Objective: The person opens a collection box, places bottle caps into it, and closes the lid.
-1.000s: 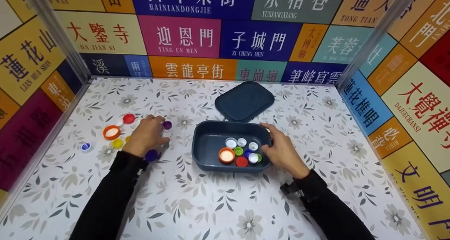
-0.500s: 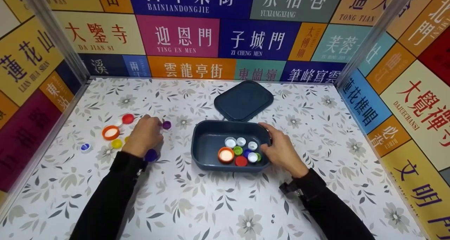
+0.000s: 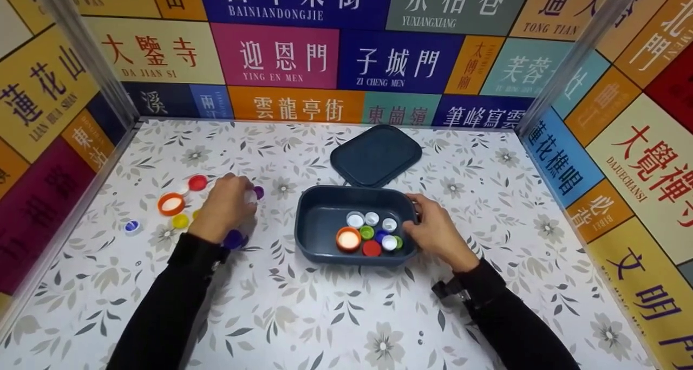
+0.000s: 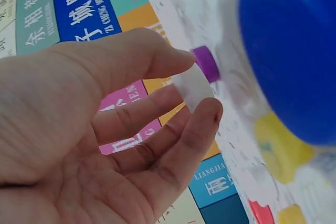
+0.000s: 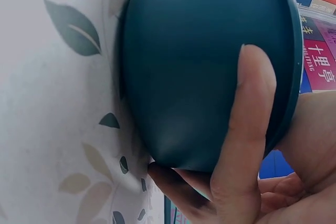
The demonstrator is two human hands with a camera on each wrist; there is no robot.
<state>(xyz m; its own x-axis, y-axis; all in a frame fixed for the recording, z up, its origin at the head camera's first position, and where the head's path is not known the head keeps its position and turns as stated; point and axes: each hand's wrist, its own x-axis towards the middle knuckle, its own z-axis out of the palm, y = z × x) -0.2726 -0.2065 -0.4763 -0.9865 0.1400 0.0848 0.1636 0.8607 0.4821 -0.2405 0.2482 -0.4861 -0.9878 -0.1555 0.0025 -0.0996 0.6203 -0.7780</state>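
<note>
My left hand [image 3: 223,210] pinches a white bottle cap [image 4: 193,86] between thumb and fingertips, just above the table. Close beside the pinched cap lies a small purple cap [image 3: 260,192]. A dark blue cap [image 3: 233,239] sits under the wrist side of that hand and looms large in the left wrist view. My right hand [image 3: 438,232] grips the right end of a dark blue plastic box [image 3: 319,255], its thumb against the box. Inside the box, toward the right, lie several caps, among them an orange-rimmed cap [image 3: 348,240] and a red cap [image 3: 371,248].
Left of my left hand are a red cap [image 3: 197,183], an orange ring-like cap [image 3: 171,203], a yellow cap [image 3: 180,220] and a blue-and-white cap [image 3: 131,227]. The box's lid [image 3: 376,156] lies flat behind the box. Printed walls surround the floral tabletop [image 3: 325,316].
My left hand's fingers have closed from a spread pose beside the purple cap, and a white cap now shows between them. The right hand stays on the box.
</note>
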